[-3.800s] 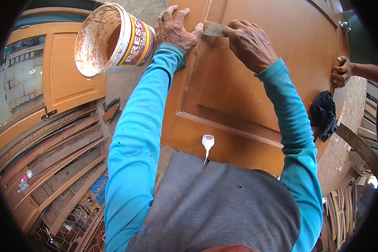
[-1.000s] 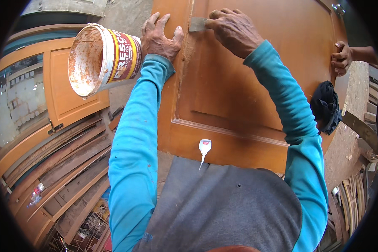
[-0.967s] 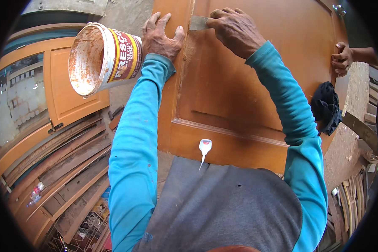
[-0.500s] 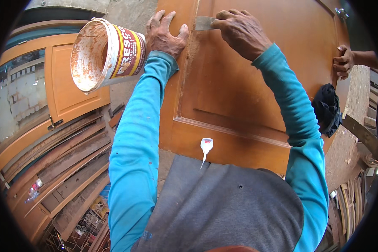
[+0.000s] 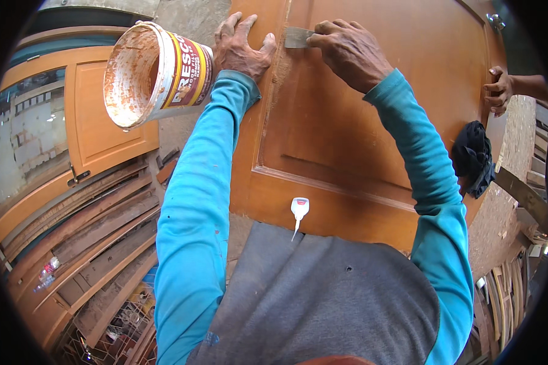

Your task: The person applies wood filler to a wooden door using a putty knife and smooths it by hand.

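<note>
An orange-brown wooden panel door (image 5: pixel 347 134) lies flat in front of me. My left hand (image 5: pixel 240 52) rests on its left border with the fingers spread, holding nothing. In my right hand (image 5: pixel 356 55) is a putty knife (image 5: pixel 297 38), gripped from the right; its flat metal blade touches the groove beside the raised panel. Brownish residue (image 5: pixel 278 70) runs along that groove below the blade. Right beside my left hand is a tipped white bucket (image 5: pixel 189 73), with a red and yellow label and orange-brown smears inside. A small white bottle with a thin nozzle (image 5: pixel 299 208) lies at the door's near edge.
Another person's hand (image 5: pixel 498 91) holds the door's right edge. A dark cloth (image 5: pixel 472 155) hangs there, and a metal door handle (image 5: pixel 496 22) is beyond it. A glazed door (image 5: pixel 112 109) and stacked planks (image 5: pixel 97 243) fill the left; wood strips (image 5: pixel 505 292) lie at right.
The putty knife has shifted slightly toward me along the groove, its blade turned a little. My left hand stays on the border. The bucket appears nearly unmoved.
</note>
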Demonstrator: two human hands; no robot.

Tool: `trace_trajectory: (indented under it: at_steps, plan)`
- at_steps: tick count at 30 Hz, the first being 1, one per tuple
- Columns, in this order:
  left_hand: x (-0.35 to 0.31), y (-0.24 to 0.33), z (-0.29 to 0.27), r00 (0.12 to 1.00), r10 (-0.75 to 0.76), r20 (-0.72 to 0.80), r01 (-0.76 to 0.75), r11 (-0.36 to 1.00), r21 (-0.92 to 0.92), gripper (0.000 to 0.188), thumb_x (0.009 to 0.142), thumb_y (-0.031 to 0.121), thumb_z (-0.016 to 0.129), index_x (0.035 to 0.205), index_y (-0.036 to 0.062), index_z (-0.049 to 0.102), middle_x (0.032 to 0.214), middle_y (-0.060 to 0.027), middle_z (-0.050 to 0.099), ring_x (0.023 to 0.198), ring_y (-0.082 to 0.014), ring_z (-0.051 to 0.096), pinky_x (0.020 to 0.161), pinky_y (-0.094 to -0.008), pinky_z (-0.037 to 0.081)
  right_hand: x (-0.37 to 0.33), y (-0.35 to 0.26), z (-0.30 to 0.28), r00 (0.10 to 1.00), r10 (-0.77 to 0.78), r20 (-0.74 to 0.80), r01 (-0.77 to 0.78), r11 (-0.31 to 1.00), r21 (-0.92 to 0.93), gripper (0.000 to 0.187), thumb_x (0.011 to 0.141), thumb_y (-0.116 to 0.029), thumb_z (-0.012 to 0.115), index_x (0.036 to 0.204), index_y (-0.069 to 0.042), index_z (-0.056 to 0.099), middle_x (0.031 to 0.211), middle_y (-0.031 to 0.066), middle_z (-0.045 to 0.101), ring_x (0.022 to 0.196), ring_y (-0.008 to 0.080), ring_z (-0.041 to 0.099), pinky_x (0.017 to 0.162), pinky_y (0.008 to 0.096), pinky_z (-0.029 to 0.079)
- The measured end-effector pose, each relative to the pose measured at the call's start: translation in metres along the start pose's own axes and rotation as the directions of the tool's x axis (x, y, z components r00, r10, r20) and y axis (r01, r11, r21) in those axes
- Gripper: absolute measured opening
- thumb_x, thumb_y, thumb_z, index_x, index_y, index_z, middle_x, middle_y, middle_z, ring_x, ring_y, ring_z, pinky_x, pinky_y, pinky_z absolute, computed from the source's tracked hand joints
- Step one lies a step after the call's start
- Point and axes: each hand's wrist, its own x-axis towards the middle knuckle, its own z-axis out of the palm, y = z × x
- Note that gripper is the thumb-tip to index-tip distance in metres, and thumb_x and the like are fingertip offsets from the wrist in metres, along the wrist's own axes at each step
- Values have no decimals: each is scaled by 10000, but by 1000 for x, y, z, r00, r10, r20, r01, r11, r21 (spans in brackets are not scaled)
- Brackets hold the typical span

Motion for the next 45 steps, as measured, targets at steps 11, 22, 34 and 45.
trace_trajectory:
  at_steps: [11,22,34,45]
  plan:
    - [-1,3,-1,1000,-2,-7,3,1000,15,601,838,446,766,1323,96,713,1476,-190,548,1398,-395,481,1170,-515,435,11,3,-2,991,36,125,-36,999,1,270,897,-78,626,1106,-142,784,1236,61,726,1152,288,661,993,425,524]
    - [-1,5,-2,1000,-24,4,24,999,29,595,831,441,776,1320,108,720,1457,-180,566,1394,-392,487,1162,-514,444,21,10,-10,990,37,136,-34,999,-23,274,906,-86,608,1118,-133,775,1161,54,732,1116,286,668,967,431,519]
    - [0,4,-4,1000,9,-20,-8,998,55,555,867,405,780,1325,99,711,1466,-194,565,1375,-382,524,1178,-478,431,13,7,0,984,170,52,-177,968,179,259,960,-164,603,1144,-40,735,1128,154,708,1029,383,681,911,467,544]
    - [0,2,-1,1000,-2,-22,3,1000,28,591,830,426,778,1331,118,720,1481,-169,553,1393,-380,499,1159,-518,442,8,-12,10,964,263,50,-266,917,297,266,943,-153,618,1118,-1,749,1103,170,708,1025,388,685,914,467,549]
